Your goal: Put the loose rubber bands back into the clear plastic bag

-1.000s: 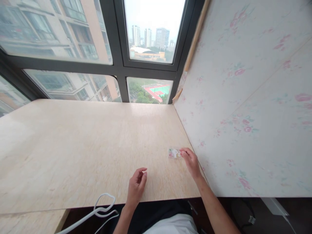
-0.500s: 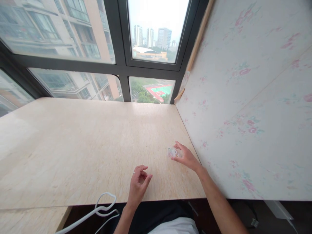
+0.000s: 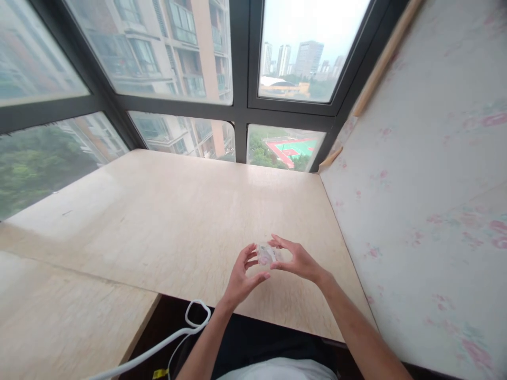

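A small clear plastic packet (image 3: 265, 254) with pink and green bits inside hangs above the pale wooden table (image 3: 178, 221), held between both of my hands. My right hand (image 3: 298, 259) pinches its right side with fingers and thumb. My left hand (image 3: 241, 274) touches its left side, fingers curled around it. Both hands meet near the table's front edge, towards the right.
A wall with flowered paper (image 3: 428, 174) runs along the table's right side. Dark-framed windows (image 3: 237, 111) stand behind the table. A white cable loop (image 3: 190, 324) hangs at the front edge by my left forearm. A second pale board (image 3: 59, 322) lies lower left.
My right hand lifted the packet from the table near the wall and brought it left. My left hand rose to meet it. The view swung left.
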